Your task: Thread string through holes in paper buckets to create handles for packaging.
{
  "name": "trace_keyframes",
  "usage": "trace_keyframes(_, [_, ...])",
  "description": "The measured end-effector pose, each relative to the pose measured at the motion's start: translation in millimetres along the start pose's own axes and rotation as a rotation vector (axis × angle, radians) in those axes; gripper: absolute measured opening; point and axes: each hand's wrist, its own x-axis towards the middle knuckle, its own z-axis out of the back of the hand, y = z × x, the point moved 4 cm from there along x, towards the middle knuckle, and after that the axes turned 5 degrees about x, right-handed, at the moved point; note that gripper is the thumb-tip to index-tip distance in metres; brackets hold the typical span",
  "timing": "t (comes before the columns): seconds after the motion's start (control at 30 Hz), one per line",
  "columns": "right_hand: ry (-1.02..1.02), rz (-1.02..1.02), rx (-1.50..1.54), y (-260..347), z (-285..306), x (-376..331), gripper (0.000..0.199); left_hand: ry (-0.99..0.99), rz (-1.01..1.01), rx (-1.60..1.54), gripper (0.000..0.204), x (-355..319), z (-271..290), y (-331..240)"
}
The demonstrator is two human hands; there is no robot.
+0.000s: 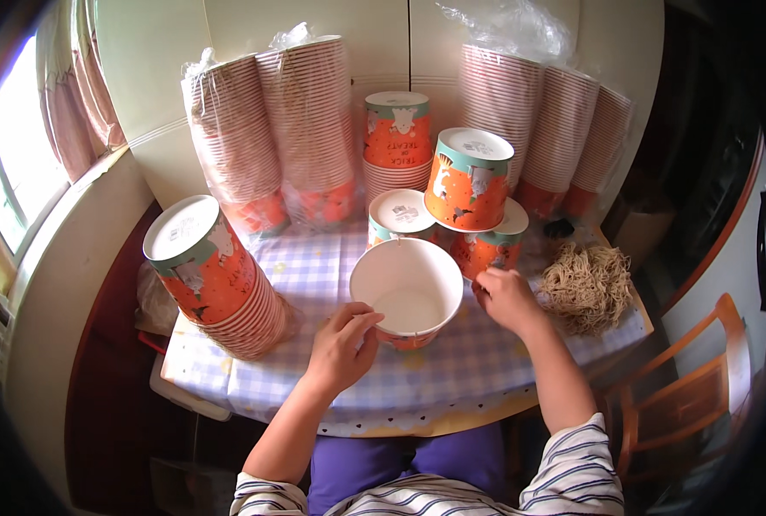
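Well, left hand (341, 348): fingers bent at the rim of our open bucket (408, 291).
Right hand (507, 297): curled beside it; we cannot tell whether either pinches anything.
Twine (587, 291): heaped rightward.

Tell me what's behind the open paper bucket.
Two upside-down buckets, a third bucket apparently stacked on them, then a taller stack. The open paper bucket hides the lower part of the left bucket.
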Motion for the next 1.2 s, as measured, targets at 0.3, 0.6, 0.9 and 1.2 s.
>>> trace_keyframes(0.3, [-0.056,-0.305,0.531,18.2,-34.3,-50.4,0.021,0.029,0.0,0.079,0.026,2.2,1.3,-7.7])
trace_keyframes(0.6, [-0.474,-0.129,0.501,96.1,-33.1,-54.7,0.022,0.103,-0.166,0.241,0.027,26.1,-2.3,-42.1])
trace_keyframes(0.9, [-0.58,-0.158,0.379,115.7,-46.3,-49.1,0.017,0.18,-0.108,0.136,0.011,24.5,-21.6,-34.2])
trace_keyframes(1.2, [-0.313,-0.643,1.711,103.2,-76.2,-55.5,0.006,0.185,-0.067,0.11,0.01,26.3,-22.5,-29.8])
